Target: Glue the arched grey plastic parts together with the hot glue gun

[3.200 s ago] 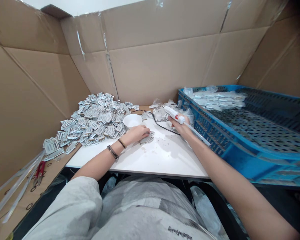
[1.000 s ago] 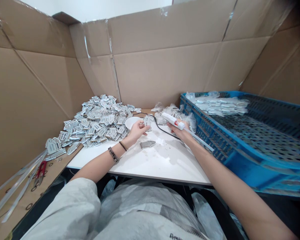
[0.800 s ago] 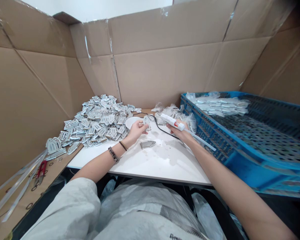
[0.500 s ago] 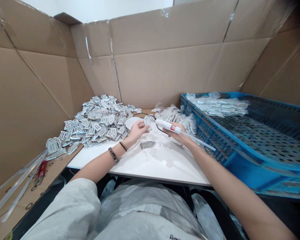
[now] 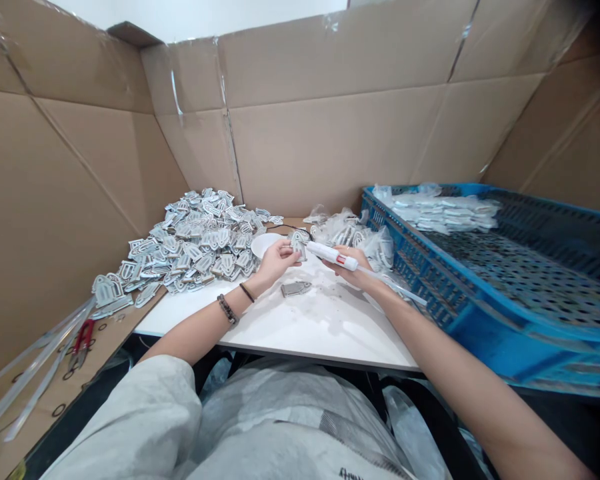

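The left hand (image 5: 275, 259) pinches a small silver piece (image 5: 296, 244) upright; just right of it, the right hand (image 5: 353, 267) grips a white pen-like tool (image 5: 330, 253), tip leftward, touching it.

My left hand (image 5: 275, 259) has lifted one grey piece (image 5: 297, 244) off the white table (image 5: 325, 327), leaving another lying there. My right hand (image 5: 353, 267) has swung the white tool (image 5: 330, 254) leftward until its tip meets that raised piece
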A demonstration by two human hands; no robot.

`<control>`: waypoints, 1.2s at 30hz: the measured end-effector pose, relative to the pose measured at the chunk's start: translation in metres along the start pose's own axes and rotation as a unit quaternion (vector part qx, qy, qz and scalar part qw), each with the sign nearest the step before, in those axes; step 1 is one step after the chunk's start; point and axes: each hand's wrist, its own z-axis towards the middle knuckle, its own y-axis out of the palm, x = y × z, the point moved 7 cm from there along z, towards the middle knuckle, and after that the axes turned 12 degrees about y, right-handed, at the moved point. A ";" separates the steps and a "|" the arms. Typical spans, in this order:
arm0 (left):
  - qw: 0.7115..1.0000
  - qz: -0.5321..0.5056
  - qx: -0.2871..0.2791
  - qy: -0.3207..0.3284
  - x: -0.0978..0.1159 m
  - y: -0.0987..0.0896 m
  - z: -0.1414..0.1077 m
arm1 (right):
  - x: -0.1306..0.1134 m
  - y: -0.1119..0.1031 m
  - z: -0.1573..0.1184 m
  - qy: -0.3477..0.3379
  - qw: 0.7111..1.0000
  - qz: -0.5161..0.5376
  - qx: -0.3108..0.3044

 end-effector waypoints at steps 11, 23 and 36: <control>1.000 -0.007 0.002 -0.011 -0.005 0.000 -0.001 | 0.012 0.003 0.002 0.033 0.998 -0.044 0.012; 0.999 -0.021 0.003 -0.025 -0.005 0.001 -0.002 | 0.015 0.001 0.002 0.028 0.999 -0.019 0.026; 0.993 -0.091 0.023 -0.070 -0.001 0.006 -0.003 | 0.000 -0.003 -0.002 0.018 0.998 -0.041 0.046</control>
